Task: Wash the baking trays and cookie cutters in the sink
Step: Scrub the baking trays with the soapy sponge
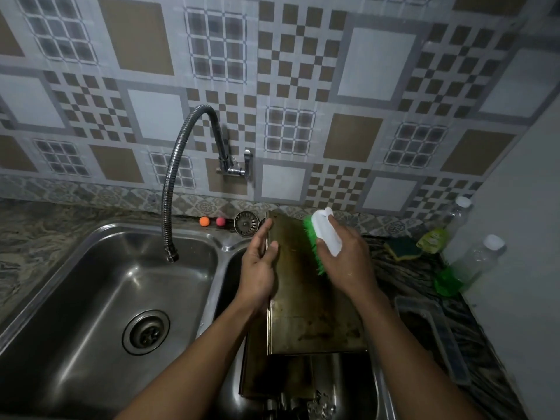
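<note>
A stained metal baking tray (pixel 309 304) stands tilted over the right sink bowl. My left hand (pixel 260 268) holds its left edge, thumb on the face and fingers behind. My right hand (pixel 345 262) grips a white scrubbing brush (pixel 325 234) whose green bristles press against the tray's upper right part. A second tray (pixel 272 377) lies beneath it in the bowl. Small metal cookie cutters (pixel 318 407) show dimly at the bowl's bottom.
The left sink bowl (pixel 100 298) has a drain and a flexible faucet (pixel 181 165) over it. A sink strainer (pixel 246 223) and two small balls (pixel 212 221) sit on the back rim. A sponge (pixel 401 248), bottles (pixel 481 256) and a clear container (pixel 436 334) stand on the right counter.
</note>
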A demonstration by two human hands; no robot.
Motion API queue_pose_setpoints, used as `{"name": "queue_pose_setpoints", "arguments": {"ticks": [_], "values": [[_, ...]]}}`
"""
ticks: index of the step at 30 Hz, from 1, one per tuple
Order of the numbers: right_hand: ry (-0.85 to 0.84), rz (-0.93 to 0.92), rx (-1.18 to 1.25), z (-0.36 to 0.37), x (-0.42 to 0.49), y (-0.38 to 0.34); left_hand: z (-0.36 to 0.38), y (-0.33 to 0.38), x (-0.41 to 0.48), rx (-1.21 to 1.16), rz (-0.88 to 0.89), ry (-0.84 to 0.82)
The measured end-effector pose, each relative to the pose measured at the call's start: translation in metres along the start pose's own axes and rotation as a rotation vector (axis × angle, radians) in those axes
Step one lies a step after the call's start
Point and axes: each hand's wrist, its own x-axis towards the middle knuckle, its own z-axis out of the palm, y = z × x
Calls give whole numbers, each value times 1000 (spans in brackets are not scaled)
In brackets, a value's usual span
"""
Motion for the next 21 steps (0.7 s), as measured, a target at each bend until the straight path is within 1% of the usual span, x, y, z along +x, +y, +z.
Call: {"name": "queue_pose_setpoints", "arguments": {"ticks": [2, 4, 7, 8, 10, 13, 15, 17, 19, 21], "values": [[0, -44, 27, 7, -6, -21, 4, 0, 5, -13, -3, 23], [6, -182, 12, 17, -24, -34, 2, 1, 11, -58, -2, 71], [-27, -270, 8, 21, -50, -20, -8, 3, 14, -72, 20, 149], [-17, -253, 14, 18, -52, -12, -9, 4, 13, -67, 35, 154], [36, -154, 7, 11, -51, -1, -8, 5, 9, -57, 46, 131], [101, -57, 18, 13, -39, -5, 0, 3, 7, -26, 42, 89], [100, -107, 40, 22, -42, -19, 4, 2, 10, -18, 46, 89], [65, -186, 45, 30, -59, -28, 3, 5, 14, -32, 50, 129], [21, -253, 49, 30, -77, -23, -3, 8, 17, -76, 43, 186], [19, -244, 71, 23, -83, -5, -9, 9, 18, -90, 61, 234]]}}
